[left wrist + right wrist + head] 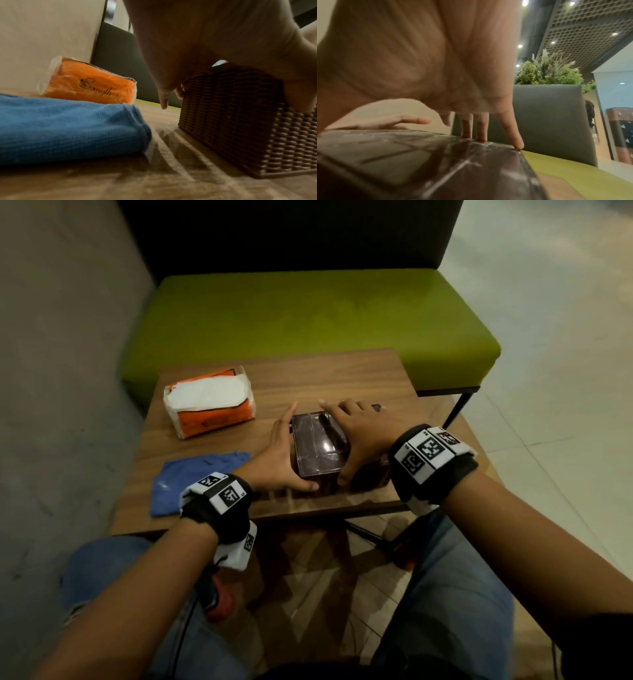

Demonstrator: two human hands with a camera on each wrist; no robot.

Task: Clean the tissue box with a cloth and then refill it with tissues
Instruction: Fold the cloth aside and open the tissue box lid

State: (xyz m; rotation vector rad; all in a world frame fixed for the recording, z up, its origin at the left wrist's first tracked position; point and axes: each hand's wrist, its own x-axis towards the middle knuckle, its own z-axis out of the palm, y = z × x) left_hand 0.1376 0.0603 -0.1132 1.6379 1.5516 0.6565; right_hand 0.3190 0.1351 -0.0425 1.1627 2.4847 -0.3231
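Observation:
The tissue box (318, 446) is brown woven wicker (240, 115) with a dark glossy top (436, 162), and it stands near the table's front edge. My left hand (277, 453) lies flat against its left side, fingers straight, thumb across the near face. My right hand (363, 433) reaches over the right part of the top. Its straight fingers (481, 128) touch the far edge and its thumb rests on the near face. A folded blue cloth (191, 477) lies left of the box. An opened orange tissue pack (209, 402) sits behind the cloth.
The wooden table (325, 374) is small, with a green bench (308, 313) behind it and a grey wall to the left. A small dark object (376, 407) lies just past my right fingers. My knees are under the front edge.

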